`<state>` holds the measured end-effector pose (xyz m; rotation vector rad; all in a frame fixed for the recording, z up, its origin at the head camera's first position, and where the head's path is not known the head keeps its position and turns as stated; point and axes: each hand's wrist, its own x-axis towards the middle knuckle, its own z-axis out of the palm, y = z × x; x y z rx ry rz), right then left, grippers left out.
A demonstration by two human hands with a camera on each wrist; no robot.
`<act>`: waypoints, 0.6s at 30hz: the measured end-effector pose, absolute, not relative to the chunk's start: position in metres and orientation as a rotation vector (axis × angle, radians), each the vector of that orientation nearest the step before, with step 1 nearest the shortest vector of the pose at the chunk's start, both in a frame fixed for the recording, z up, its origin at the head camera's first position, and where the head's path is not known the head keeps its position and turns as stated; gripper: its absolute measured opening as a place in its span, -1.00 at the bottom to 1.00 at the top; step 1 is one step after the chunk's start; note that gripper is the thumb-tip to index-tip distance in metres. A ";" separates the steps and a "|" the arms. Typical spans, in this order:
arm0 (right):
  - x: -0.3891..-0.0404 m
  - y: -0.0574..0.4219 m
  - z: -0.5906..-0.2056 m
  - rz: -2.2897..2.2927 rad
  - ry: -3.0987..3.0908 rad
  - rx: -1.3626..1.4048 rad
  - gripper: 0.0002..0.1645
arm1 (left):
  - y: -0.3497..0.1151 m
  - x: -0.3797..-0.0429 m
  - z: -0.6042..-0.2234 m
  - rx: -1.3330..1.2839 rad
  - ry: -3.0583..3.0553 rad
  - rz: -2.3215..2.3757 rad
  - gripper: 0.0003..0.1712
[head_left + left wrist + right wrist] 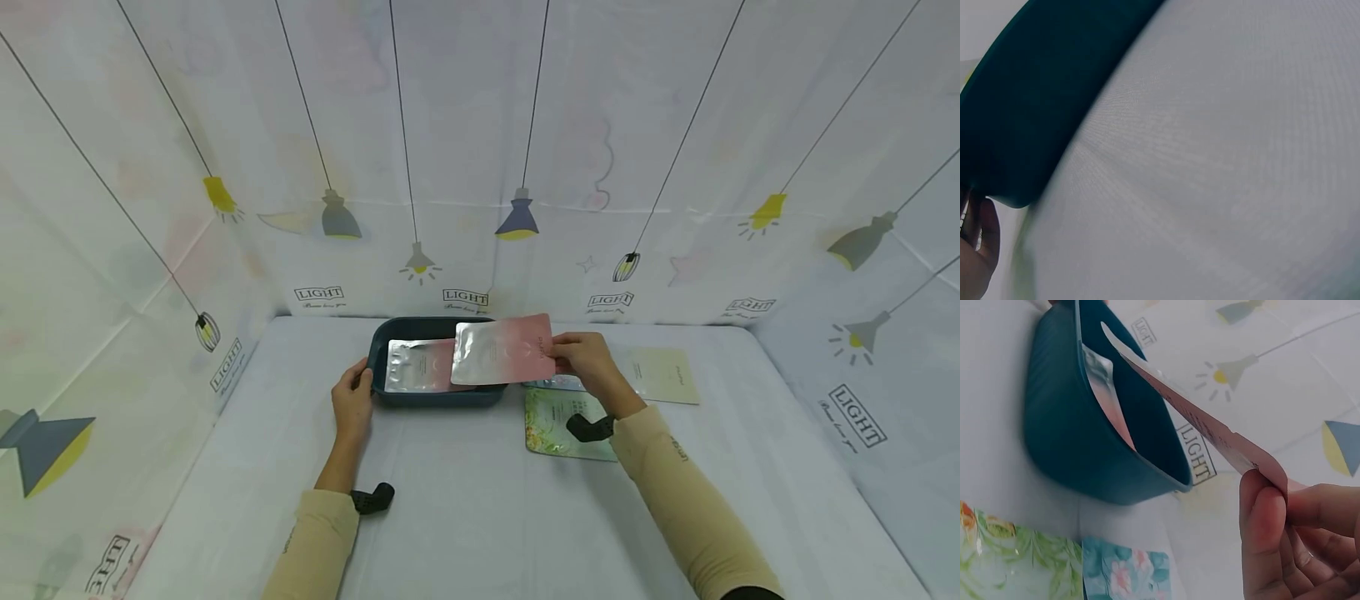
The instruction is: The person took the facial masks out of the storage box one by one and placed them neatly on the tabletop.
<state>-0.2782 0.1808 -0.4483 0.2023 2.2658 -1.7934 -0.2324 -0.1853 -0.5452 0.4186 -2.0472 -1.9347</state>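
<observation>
Fingers of the right hand (pixel 588 358) pinched a pink-and-silver sachet (pixel 498 352) above the teal bin (pixel 438 401); the left hand's (pixel 352 402) fingers gripped the bin's left end.

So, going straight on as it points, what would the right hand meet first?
Beyond the pink sachet it pinches, the right hand would likely meet the teal bin, unless it passes above; its height is unclear.
</observation>
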 end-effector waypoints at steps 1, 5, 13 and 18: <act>-0.277 0.184 -0.448 -1.797 2.268 0.198 -0.56 | -0.185 -0.233 -0.546 0.417 -2.050 -1.932 -0.57; -0.271 0.198 -0.445 -1.821 2.258 0.178 -0.54 | -0.185 -0.233 -0.547 0.423 -2.049 -1.922 -0.58; -0.260 0.227 -0.444 -1.844 2.232 0.190 -0.47 | -0.184 -0.232 -0.546 0.423 -2.063 -1.893 -0.59; -0.252 0.245 -0.443 -1.797 2.267 0.197 -0.43 | -0.184 -0.232 -0.546 0.422 -2.072 -1.889 -0.58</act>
